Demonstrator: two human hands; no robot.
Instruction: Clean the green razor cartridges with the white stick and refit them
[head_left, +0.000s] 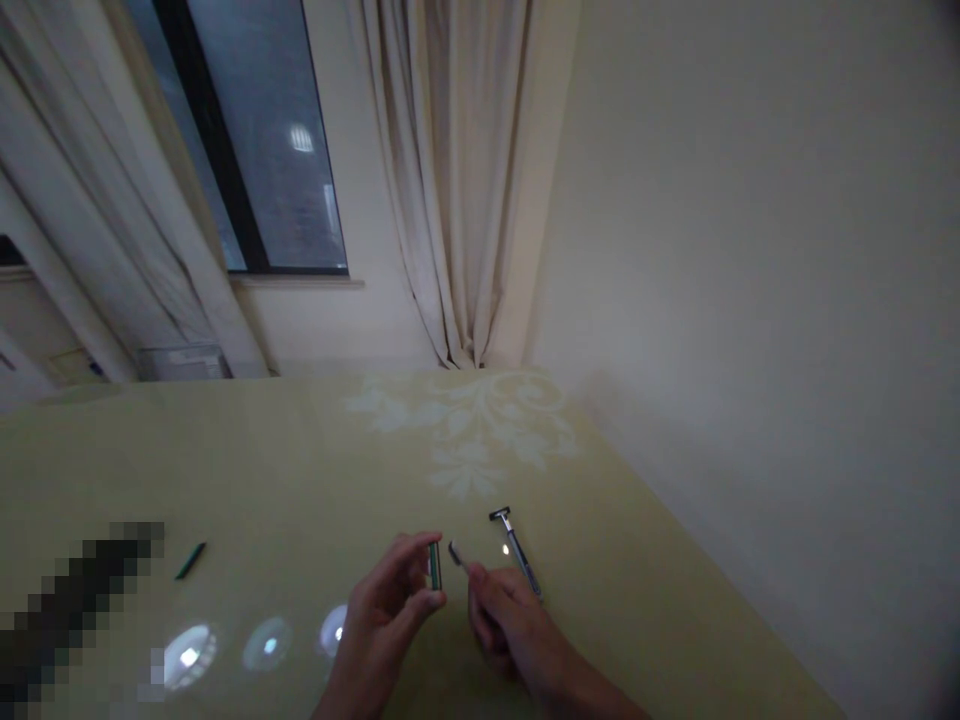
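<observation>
My left hand (390, 605) pinches a small, narrow green-and-dark piece (434, 566) upright between thumb and fingertips. It resembles a razor cartridge, though it is too small to be sure. Just to its right, my right hand (506, 610) is closed around a thin-necked tool with a small dark head (455, 553). Most of its handle is hidden in my fist. The head points at the green piece, with a narrow gap between them. Beyond my right hand, a razor (517, 545) lies on the table, its head facing away and its lower end by my knuckles.
A small dark green piece (190, 561) lies on the glossy table (285, 480) to the left. Ceiling lights reflect in the tabletop. A pixelated patch hides the lower left. Along the right edge runs a wall (750, 300); a curtain (465, 180) hangs behind the table.
</observation>
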